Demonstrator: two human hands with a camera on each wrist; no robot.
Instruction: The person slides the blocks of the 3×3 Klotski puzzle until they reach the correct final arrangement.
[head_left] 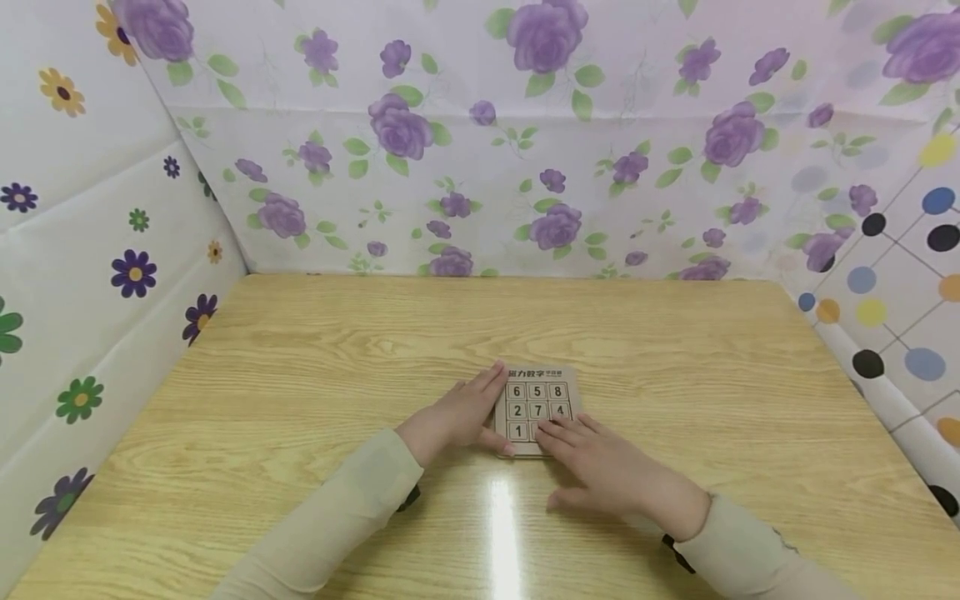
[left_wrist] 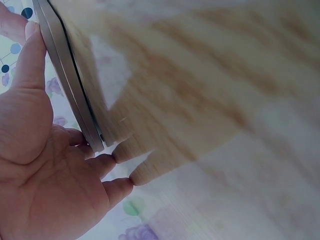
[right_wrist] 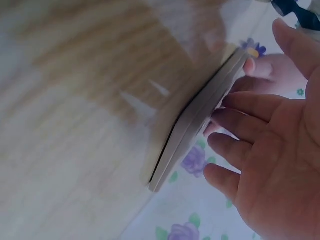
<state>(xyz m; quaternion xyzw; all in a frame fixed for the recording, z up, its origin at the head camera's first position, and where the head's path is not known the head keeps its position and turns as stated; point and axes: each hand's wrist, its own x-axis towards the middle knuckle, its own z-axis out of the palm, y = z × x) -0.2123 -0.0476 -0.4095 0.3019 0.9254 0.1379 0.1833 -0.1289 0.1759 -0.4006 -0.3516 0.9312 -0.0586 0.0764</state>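
Number board (head_left: 537,400) flat on wooden table (head_left: 360,333), face up, at 3 o'clock from left hand (head_left: 461,417), between 10 and 11 from right hand (head_left: 600,468). Left hand: thumb and fingers spread, gripping board at its 7 and 11 o'clock corners. Right hand: fingers nearly straight, thumb apart, fingertips over board's 5 o'clock part; exact contact cannot be told.

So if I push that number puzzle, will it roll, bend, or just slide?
The number puzzle would probably slide rather than roll: it looks flat and square-sided, and the table looks smooth and shiny. It's likely stiff, since its edge looks straight in the left wrist view. Tipping seems unlikely, because it's low and wide.
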